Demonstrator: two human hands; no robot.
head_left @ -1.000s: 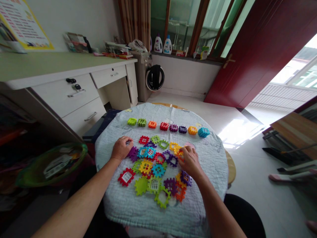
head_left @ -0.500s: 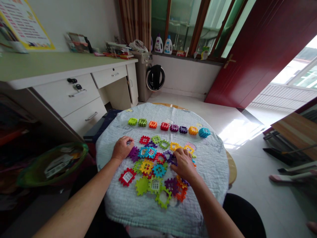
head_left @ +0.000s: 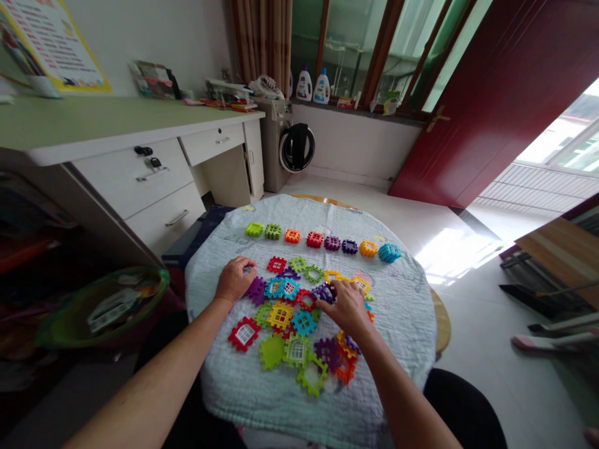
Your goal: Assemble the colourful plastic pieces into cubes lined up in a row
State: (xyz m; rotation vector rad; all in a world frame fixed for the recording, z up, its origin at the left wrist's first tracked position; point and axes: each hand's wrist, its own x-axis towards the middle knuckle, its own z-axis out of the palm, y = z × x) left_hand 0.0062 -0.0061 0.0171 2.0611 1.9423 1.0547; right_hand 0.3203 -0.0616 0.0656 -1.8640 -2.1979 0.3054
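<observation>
A heap of coloured plastic waffle tiles [head_left: 294,312] lies on a pale quilted cloth [head_left: 397,299] over a small round table. My left hand [head_left: 235,279] rests curled on the cloth at the heap's left edge, touching a purple tile [head_left: 256,289]. My right hand [head_left: 344,304] lies over the heap's right part, fingers bent onto a purple tile [head_left: 324,292]; I cannot see whether it grips it. Assembled cubes stand in a row [head_left: 322,241] at the far side, from green on the left to teal on the right.
A desk with drawers [head_left: 154,181] stands at the left, a green basket [head_left: 100,305] on the floor beside it. A small washing machine [head_left: 292,146] is behind the table. A dark red door [head_left: 491,106] and bright floor lie at the right.
My right hand slid left across the heap, from the orange and yellow tiles onto a purple tile near the middle. My left hand stayed in place.
</observation>
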